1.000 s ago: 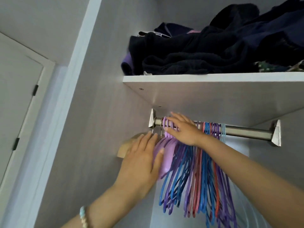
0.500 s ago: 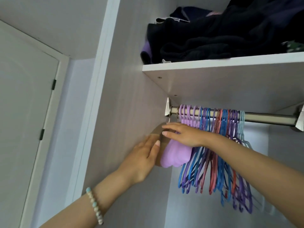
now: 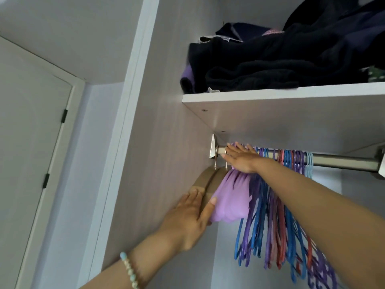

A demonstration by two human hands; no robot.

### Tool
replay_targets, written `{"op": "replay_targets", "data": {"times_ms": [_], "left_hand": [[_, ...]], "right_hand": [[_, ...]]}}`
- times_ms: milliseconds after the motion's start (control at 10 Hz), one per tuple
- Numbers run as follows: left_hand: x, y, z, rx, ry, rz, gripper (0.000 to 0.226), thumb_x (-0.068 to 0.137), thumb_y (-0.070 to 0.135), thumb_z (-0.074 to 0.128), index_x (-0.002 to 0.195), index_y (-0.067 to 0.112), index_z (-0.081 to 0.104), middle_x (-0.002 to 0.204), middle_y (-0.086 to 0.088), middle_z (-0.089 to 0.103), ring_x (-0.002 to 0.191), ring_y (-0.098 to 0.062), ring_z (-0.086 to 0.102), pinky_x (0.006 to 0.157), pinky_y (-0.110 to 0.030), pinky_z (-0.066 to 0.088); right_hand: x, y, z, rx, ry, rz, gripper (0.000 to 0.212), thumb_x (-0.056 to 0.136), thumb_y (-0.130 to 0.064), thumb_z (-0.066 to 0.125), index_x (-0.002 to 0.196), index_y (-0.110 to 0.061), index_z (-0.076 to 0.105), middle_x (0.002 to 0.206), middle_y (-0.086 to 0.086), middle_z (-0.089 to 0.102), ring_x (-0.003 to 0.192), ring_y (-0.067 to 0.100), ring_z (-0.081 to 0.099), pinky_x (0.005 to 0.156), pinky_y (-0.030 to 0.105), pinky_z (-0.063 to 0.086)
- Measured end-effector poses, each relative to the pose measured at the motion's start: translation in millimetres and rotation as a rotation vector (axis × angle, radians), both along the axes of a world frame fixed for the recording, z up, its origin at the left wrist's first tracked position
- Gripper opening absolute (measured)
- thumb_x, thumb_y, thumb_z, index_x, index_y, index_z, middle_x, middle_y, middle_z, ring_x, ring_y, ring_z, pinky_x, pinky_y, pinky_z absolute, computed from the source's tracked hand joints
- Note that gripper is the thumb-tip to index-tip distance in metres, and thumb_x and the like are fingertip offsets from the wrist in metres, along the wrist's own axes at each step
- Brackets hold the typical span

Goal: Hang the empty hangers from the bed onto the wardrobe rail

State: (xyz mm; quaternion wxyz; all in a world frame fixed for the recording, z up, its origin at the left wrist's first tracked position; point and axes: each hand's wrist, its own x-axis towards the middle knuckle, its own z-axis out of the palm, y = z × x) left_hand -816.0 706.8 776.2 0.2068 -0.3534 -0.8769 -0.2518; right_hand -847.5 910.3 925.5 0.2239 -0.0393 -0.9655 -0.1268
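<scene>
The wardrobe rail (image 3: 341, 162) runs left to right under the shelf (image 3: 291, 94), with the hangers (image 3: 260, 215) crowded at its left end and hanging straight down. The right hand (image 3: 242, 160), nearer the hooks, lies flat on them, grip apart. The left hand (image 3: 187, 217) presses the wooden hangers (image 3: 205, 181) below, its grip likewise apart.

A packed bunch of thin purple, blue and red plastic hangers (image 3: 270, 215) hangs on the left half of the silver metal wardrobe rail (image 3: 343, 161), with two tan wooden hangers (image 3: 208, 182) leftmost.
</scene>
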Motion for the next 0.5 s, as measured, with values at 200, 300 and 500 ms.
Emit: {"op": "replay_targets", "data": {"times_ms": [200,300,500], "left_hand": [[0.1,0.6,-1.5,0.065,0.042,-0.025,0.076,0.089,0.066,0.004,0.151,0.022,0.010,0.159,0.003,0.005,0.146,-0.006,-0.001,0.117,-0.019,-0.003],[-4.3,-1.4,-3.9,0.114,0.067,-0.023,0.135,0.040,0.089,-0.029,0.151,0.022,0.009,0.159,0.007,0.004,0.145,-0.005,-0.001,0.118,-0.021,0.000],[-0.2,-0.3,0.5,0.155,0.002,-0.019,0.098,0.072,0.078,-0.010,0.151,0.024,0.008,0.159,0.006,0.002,0.146,-0.009,-0.004,0.120,-0.029,0.002]], "right_hand": [[-7.5,-6.2,-6.8,0.142,-0.052,-0.062,0.059,0.098,-0.052,0.006,0.151,-0.027,0.010,0.159,-0.008,-0.004,0.146,0.014,-0.013,0.115,0.040,-0.012],[-13.5,-13.4,2.5,0.069,-0.065,-0.110,0.061,0.097,-0.053,0.006,0.151,-0.026,0.011,0.160,-0.001,-0.003,0.146,0.016,-0.014,0.116,0.040,-0.011],[29.5,-16.2,-14.0,-0.182,0.048,0.100,0.053,0.099,-0.050,0.008,0.148,-0.034,0.016,0.160,-0.004,0.001,0.146,0.016,-0.009,0.116,0.039,-0.011]]}}
